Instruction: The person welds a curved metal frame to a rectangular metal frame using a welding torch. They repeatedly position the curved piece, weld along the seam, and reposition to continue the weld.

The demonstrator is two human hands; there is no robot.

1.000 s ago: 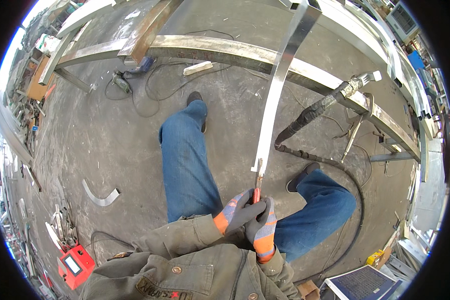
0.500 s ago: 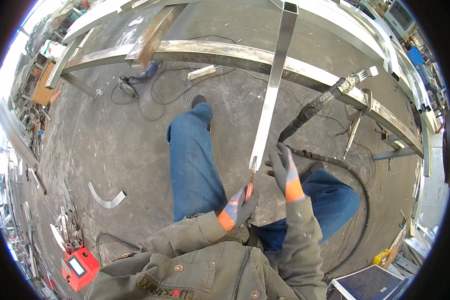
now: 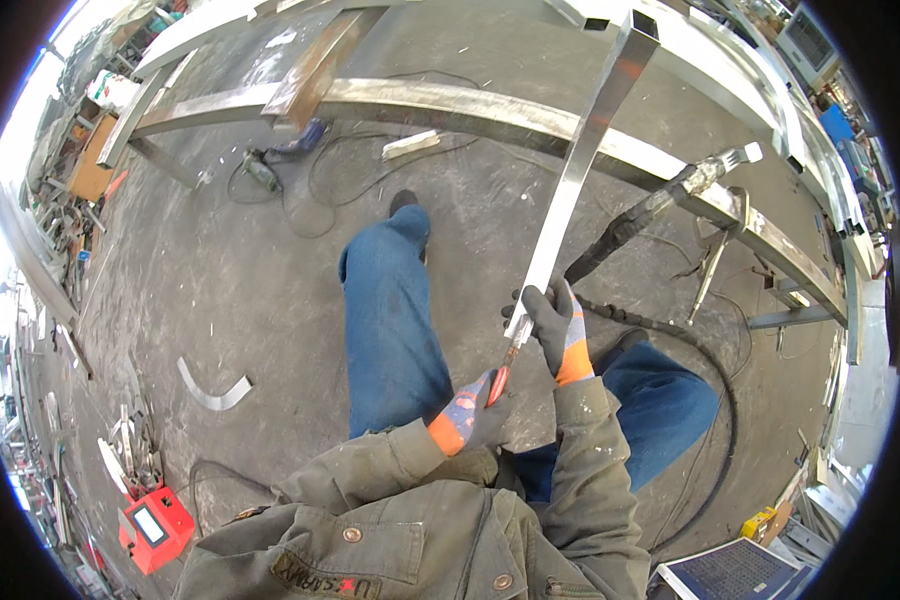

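A long, shiny square metal tube slants away from me, its far open end raised over the steel beam. My left hand, in a grey and orange glove, is closed around red-handled pliers. The pliers' jaws meet the tube's near end; exactly how they bite is too small to tell. Just above that end, my right hand wraps its gloved fingers around the tube. Beside it rises a thick black cable with a taped handle, which leans on the beam.
A steel beam frame crosses ahead, with a clamp at its right. On the floor lie a corded power tool, a curved metal strip and a red box with a display. Cables trail across the floor.
My right hand has come in from beside the tube and closed on it. The tube's far end has swung to the right. My left hand keeps its hold on the pliers.
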